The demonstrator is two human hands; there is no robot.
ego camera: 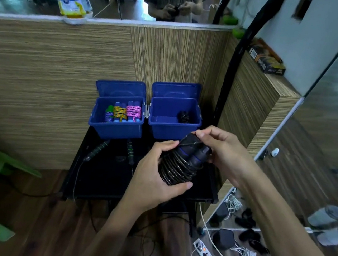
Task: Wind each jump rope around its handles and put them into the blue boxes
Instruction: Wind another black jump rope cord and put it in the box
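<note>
black wound jump rope (182, 165) | left hand (153, 182) grips coil | right hand (224, 149) pinches top

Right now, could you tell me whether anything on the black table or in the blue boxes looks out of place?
One thing stands out: a jump rope with green-banded handles lies unwound on the black table, its cord trailing off the front edge. The left hand and right hand hold a wound black rope.
</note>
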